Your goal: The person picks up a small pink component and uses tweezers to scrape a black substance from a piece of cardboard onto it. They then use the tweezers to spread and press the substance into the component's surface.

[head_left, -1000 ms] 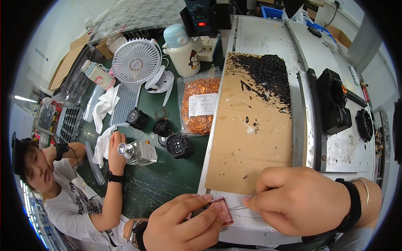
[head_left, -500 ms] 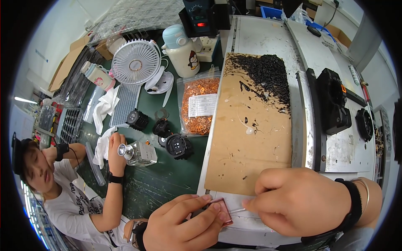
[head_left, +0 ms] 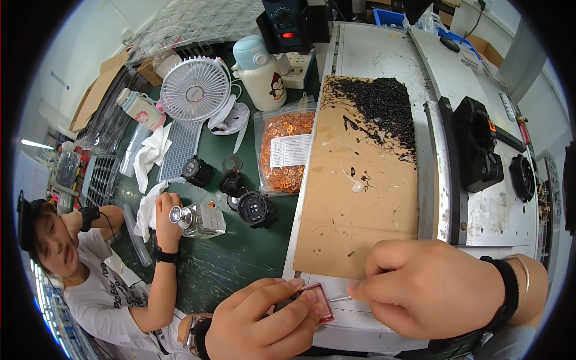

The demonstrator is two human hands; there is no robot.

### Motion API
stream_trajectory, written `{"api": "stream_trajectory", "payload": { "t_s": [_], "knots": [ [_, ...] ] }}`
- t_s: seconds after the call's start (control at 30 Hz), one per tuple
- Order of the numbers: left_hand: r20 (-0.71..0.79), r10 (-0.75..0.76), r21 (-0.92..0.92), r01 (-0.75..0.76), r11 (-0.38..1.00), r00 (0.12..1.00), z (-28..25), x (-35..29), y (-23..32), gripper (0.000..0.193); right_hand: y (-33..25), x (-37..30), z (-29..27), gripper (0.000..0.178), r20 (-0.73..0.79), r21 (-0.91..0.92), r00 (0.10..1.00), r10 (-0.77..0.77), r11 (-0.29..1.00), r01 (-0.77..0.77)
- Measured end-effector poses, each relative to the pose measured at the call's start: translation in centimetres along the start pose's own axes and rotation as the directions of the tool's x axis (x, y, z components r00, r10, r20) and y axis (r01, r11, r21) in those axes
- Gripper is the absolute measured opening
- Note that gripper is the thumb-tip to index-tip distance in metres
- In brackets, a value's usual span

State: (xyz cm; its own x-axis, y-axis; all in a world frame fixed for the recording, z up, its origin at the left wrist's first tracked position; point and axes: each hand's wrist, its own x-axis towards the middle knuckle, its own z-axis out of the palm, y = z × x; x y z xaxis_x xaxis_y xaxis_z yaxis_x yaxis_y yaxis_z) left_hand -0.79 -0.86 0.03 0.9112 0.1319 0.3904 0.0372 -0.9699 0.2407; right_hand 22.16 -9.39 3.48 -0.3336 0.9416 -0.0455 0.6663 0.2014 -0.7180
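Near the front edge, my left hand [head_left: 264, 324] is closed on a small square pinkish clear piece [head_left: 324, 307] with a darker rim, fingertips resting over its left side. My right hand [head_left: 429, 288] pinches a thin pale metal tool [head_left: 340, 299] whose exact kind I cannot make out. Its slim end reaches the right edge of the square piece. Just beyond both hands lies a brown board [head_left: 354, 234], with a heap of black scraps [head_left: 384, 108] at its far right and some loose bits scattered below.
A glass dispenser bottle [head_left: 207, 221], black round parts [head_left: 255, 210], a bag of orange pieces [head_left: 285, 168], a white fan [head_left: 195, 90] and a tumbler [head_left: 261, 78] stand left on the green table. A co-worker's hand [head_left: 168, 222] rests beside the bottle. Right, a black fixture [head_left: 477, 144] borders the board.
My hands stay almost in place; the thin tool shifts very slightly against the square piece. The co-worker's head turns a little.
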Motion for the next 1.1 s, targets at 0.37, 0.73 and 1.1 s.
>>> {"api": "stream_trajectory", "payload": {
  "t_s": [0.37, 0.73, 1.1],
  "knots": [
    [0.001, 0.0, 0.008, 0.0, 1.0, 1.0, 0.0, -0.1, 0.0, 0.033, 0.1, 0.1, 0.0, 0.015, 0.013, 0.006, 1.0, -0.022, 1.0, 0.022],
    [-0.039, -0.008, -0.041, 0.006, 0.999, 0.999, 0.5, 0.1, -1.0, 0.022, 0.3, 0.3, 0.2, 0.012, -0.017, 0.014, 1.0, -0.001, 1.0, 0.001],
    [-0.033, -0.001, -0.019, 0.001, 1.0, 0.999, 0.6, -0.1, -0.8, 0.025, -0.2, 0.0, 0.3, 0.011, -0.051, 0.006, 0.999, 0.01, 1.0, -0.009]
  ]
}}
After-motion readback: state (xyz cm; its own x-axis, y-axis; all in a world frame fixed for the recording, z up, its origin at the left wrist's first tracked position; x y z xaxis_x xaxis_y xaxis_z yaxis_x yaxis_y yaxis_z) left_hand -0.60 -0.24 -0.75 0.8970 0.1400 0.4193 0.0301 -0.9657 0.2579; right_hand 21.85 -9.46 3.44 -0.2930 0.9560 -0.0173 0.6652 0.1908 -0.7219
